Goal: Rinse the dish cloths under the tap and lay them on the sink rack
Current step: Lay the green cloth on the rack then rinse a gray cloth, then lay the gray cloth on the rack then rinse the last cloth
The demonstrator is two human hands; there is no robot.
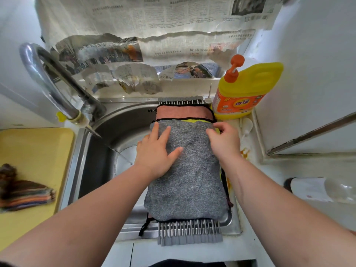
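Note:
A grey dish cloth lies flat on the roll-up sink rack across the right side of the sink. Under it a yellow cloth and a pink cloth show at the far end. My left hand presses flat on the grey cloth's left part, fingers straight. At the cloth's far right corner, my right hand rests with its fingers curled at the edge. The tap curves over the sink from the left and a thin stream of water runs from it.
A stainless sink basin is open to the left of the rack. A yellow board at left carries a stack of folded coloured cloths. A yellow detergent bottle stands at the back right. Newspaper covers the wall.

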